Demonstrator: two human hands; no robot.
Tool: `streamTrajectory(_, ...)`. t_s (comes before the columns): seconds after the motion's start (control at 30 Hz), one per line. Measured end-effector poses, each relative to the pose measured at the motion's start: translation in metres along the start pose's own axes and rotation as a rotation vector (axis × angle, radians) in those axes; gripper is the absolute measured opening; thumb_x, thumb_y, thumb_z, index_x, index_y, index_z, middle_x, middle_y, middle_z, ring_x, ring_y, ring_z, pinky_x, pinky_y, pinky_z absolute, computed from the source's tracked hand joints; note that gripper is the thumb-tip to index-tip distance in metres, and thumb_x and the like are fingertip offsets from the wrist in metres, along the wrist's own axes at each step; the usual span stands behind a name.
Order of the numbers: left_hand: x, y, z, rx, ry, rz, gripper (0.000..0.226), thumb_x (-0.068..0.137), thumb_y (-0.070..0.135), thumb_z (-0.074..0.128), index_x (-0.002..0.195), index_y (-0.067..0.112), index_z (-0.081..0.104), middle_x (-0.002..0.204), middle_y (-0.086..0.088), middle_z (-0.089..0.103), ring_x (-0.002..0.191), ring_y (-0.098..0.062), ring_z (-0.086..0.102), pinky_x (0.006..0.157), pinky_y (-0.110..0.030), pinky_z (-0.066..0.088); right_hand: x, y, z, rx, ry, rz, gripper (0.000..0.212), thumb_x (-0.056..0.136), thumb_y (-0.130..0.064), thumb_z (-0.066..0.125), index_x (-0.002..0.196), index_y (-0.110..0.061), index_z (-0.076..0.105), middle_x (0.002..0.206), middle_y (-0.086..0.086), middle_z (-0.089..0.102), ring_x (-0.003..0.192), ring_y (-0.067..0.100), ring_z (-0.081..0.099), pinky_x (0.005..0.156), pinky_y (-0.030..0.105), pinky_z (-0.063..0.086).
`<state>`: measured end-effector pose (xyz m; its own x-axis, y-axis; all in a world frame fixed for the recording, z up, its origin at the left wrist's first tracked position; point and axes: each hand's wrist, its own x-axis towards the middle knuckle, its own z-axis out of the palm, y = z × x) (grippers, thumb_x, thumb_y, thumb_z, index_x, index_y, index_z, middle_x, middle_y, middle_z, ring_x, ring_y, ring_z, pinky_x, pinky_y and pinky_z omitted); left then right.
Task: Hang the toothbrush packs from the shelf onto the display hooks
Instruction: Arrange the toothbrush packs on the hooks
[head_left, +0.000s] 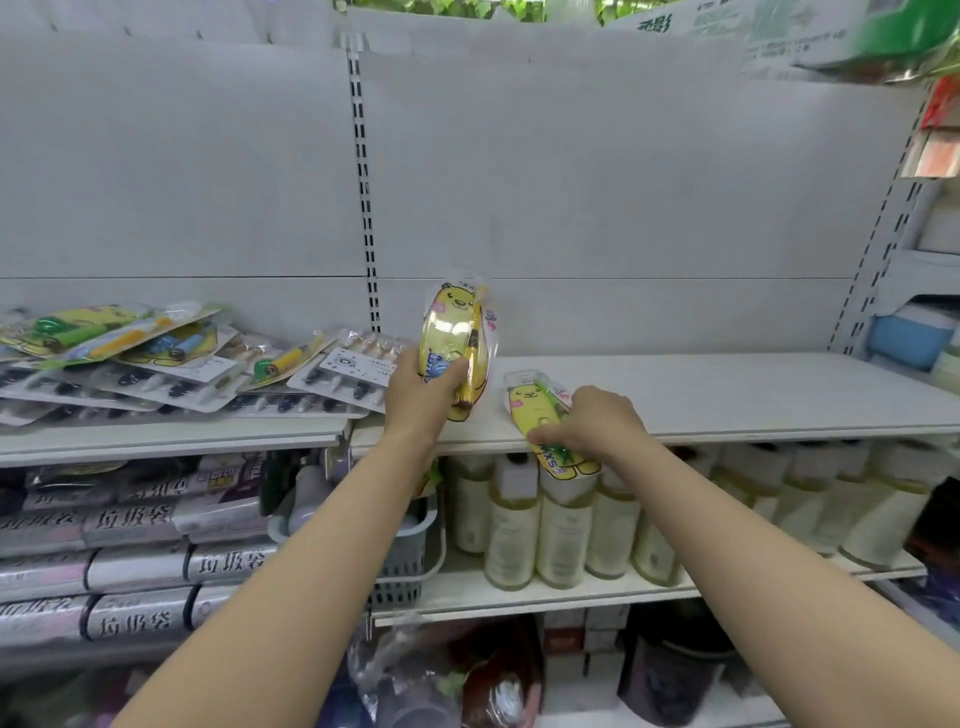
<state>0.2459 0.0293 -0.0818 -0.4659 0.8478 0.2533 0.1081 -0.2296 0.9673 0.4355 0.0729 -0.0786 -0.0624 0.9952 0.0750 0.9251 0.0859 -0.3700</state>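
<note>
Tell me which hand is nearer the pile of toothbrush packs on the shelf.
Left. The left hand, holding a yellow pack upright, is just right of the pile; the right hand, gripping a second yellow pack, is farther right.

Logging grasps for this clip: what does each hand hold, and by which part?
Left hand: upright yellow pack, by its lower half. Right hand: flat yellow pack on the shelf, by its lower half.

head cam, fwd-down, near shelf (727, 395)
</note>
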Motion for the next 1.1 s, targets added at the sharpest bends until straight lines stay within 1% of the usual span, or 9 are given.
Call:
streamTrajectory(0.13,-0.028,-0.01,0.008,-0.165,-0.003,-0.048,0.027,0.085,0.009,0.075,0.108,0.018,0.064,0.102,-0.003,0.073,0.091,-0.018,0.07,0.071,-0.023,0.057,-0.008,0.011,0.005,0.068,0.09,-0.013,0.091,0.064,-0.067,0.078,0.128,-0.013,0.043,0.125,0.01,0.053,0.124,0.032,0.043,0.093,0.041,0.043)
streamTrajectory(0.23,-0.045,-0.013,0.008,-0.268,0.004,-0.091,0.028,0.085,0.003,0.073,0.11,0.013,0.064,0.101,-0.005,0.073,0.087,-0.017,0.068,0.06,-0.017,0.054,-0.012,0.02,0.011,0.163,0.179,-0.038,0.105,0.055,-0.068,0.084,0.132,-0.01,0.042,0.127,0.01,0.053,0.121,0.031,0.047,0.096,0.039,0.043)
streamTrajectory(0.4,-0.069,-0.017,-0.011,-0.347,0.005,-0.152,0.031,0.09,0.009,0.069,0.119,0.016,0.061,0.108,-0.006,0.073,0.09,-0.02,0.068,0.054,-0.018,0.051,-0.025,0.027,0.02,0.542,0.262,-0.137,0.066,0.075,-0.039,0.084,0.12,-0.011,0.044,0.105,0.002,0.058,0.093,0.024,0.056,0.071,0.031,0.045)
streamTrajectory(0.5,-0.08,-0.023,-0.032,-0.359,0.023,-0.163,0.031,0.091,0.012,0.068,0.12,0.016,0.06,0.115,-0.011,0.072,0.105,-0.033,0.068,0.078,-0.039,0.057,-0.04,0.01,0.021,0.841,0.295,-0.184,0.037,0.092,-0.022,0.069,0.119,-0.01,0.048,0.099,-0.003,0.059,0.095,0.022,0.059,0.061,0.021,0.04)
streamTrajectory(0.57,-0.087,-0.025,-0.051,-0.369,0.034,-0.169,0.034,0.092,0.014,0.068,0.124,0.016,0.059,0.117,-0.012,0.071,0.111,-0.036,0.066,0.093,-0.049,0.052,-0.051,-0.01,0.026,0.998,0.274,-0.217,0.03,0.096,-0.02,0.064,0.12,-0.013,0.047,0.096,-0.009,0.059,0.093,0.016,0.062,0.071,0.027,0.05)
streamTrajectory(0.67,-0.097,-0.027,-0.09,-0.378,0.054,-0.161,0.031,0.093,0.015,0.065,0.124,0.016,0.059,0.116,-0.009,0.072,0.111,-0.032,0.066,0.1,-0.051,0.049,-0.069,-0.047,0.04,1.162,0.16,-0.277,0.028,0.099,-0.022,0.058,0.123,-0.019,0.044,0.106,-0.011,0.062,0.096,0.007,0.064,0.086,0.038,0.057)
streamTrajectory(0.83,-0.113,-0.021,-0.2,-0.378,0.166,-0.111,0.026,0.094,0.01,0.062,0.12,0.014,0.059,0.112,-0.009,0.072,0.101,-0.026,0.067,0.091,-0.041,0.051,-0.107,-0.134,0.067,1.266,0.043,-0.454,0.037,0.094,-0.021,0.067,0.128,-0.022,0.053,0.121,-0.007,0.068,0.106,0.007,0.068,0.088,0.03,0.058)
streamTrajectory(0.9,-0.12,-0.017,-0.255,-0.347,0.223,-0.088,0.024,0.093,0.01,0.064,0.116,0.014,0.06,0.109,-0.008,0.073,0.099,-0.025,0.067,0.093,-0.042,0.052,-0.127,-0.18,0.08,1.27,-0.009,-0.498,0.031,0.095,-0.021,0.067,0.122,-0.026,0.055,0.119,-0.008,0.068,0.105,0.007,0.068,0.089,0.035,0.059)
streamTrajectory(1.1,-0.151,0.002,-0.442,-0.272,0.401,-0.057,0.037,0.089,0.008,0.069,0.123,0.009,0.053,0.119,-0.017,0.068,0.1,-0.028,0.066,0.085,-0.04,0.054,-0.206,-0.342,0.132,1.264,-0.215,-0.581,0.033,0.101,-0.023,0.055,0.133,-0.024,0.046,0.126,-0.007,0.062,0.116,0.013,0.061,0.104,0.048,0.049)
